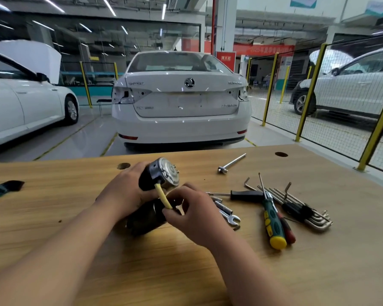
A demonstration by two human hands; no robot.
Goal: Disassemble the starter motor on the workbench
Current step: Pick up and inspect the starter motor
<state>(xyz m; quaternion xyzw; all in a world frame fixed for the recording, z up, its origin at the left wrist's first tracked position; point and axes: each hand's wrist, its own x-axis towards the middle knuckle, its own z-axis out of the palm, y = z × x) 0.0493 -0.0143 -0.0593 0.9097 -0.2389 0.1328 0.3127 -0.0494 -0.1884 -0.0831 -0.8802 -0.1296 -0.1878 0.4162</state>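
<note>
The right hand (192, 208) pinches the lower end of a yellow lead (163, 196) between thumb and curled fingers. This smooth, rubbery tube bends up into the side of the starter motor (161, 175). The left hand (124, 193) wraps around the motor's matt black cylindrical body and holds it tilted, with the round, ribbed silver end cap turned up and away. Small bolt heads stand out from the cap's face. The motor's darker lower part sits under both hands, at the middle of the workbench (186, 272) and seemingly resting on it. The workbench is a pale slab of wood with fine grain, and a round hole (123, 166) lies just beyond the left hand. To the right, close by, lie a steel open-end wrench (230, 217) and a black-handled driver (245, 195). Farther right are a green-and-yellow screwdriver (272, 219) touching a red-handled one (285, 226), and a fanned set of hex keys (305, 208). A chrome T-bar (231, 163) lies apart, toward the far edge. The near half of the bench shows only bare wood around the forearms — tools crowd the right side. Beyond the far edge stands a white car (181, 100).
</note>
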